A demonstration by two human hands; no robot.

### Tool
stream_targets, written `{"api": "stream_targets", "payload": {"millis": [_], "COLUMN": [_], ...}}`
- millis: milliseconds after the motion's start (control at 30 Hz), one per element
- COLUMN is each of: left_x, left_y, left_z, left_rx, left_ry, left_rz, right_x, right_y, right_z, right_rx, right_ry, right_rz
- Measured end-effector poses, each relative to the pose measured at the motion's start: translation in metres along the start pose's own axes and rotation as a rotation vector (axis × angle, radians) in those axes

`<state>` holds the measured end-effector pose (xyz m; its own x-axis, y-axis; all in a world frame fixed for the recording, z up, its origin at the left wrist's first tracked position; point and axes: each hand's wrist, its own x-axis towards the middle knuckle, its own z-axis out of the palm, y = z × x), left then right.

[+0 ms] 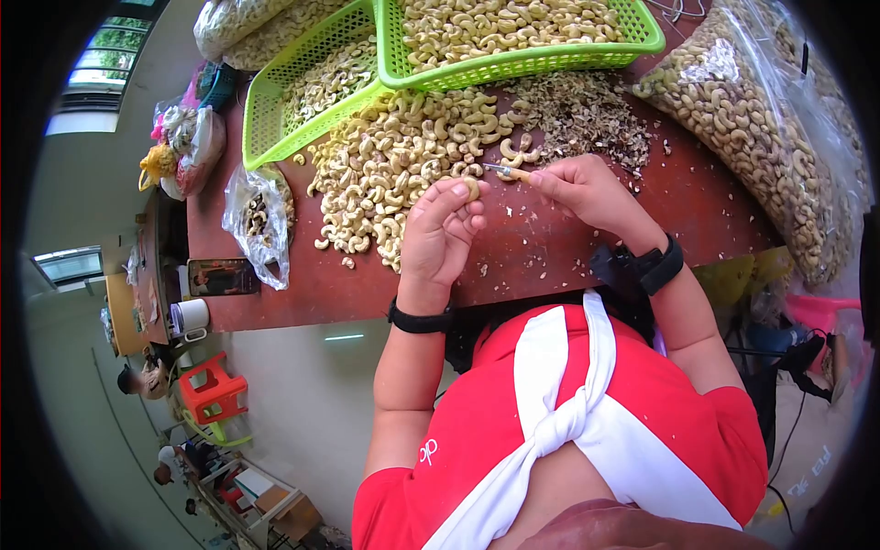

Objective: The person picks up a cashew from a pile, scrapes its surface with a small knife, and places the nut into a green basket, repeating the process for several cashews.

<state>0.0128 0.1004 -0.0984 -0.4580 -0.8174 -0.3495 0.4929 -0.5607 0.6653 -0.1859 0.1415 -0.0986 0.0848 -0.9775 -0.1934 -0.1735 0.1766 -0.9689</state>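
My left hand pinches a single cashew nut between thumb and fingertips, above the front part of the red table. In my right hand is a small knife with a wooden handle and a short metal blade, its tip pointing left, a little above the nut and apart from it. Just beyond my left hand spreads a loose pile of cashews. A heap of brownish skin scraps lies past my right hand, with a few cashews beside it.
Two green plastic baskets of cashews stand at the back. A large clear bag of cashews leans at the right. On the left are a small plastic bag, a phone and a white mug. Other people sit far left.
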Motion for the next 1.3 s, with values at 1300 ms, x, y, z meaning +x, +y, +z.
{"api": "stream_targets", "payload": {"millis": [1300], "left_x": [-0.007], "left_y": [-0.008], "left_z": [0.007], "left_rx": [-0.049], "left_ry": [-0.046], "left_rz": [0.151], "right_x": [0.004], "right_y": [0.005], "right_z": [0.014], "right_rx": [0.094], "right_ry": [-0.130], "right_rz": [-0.031]}}
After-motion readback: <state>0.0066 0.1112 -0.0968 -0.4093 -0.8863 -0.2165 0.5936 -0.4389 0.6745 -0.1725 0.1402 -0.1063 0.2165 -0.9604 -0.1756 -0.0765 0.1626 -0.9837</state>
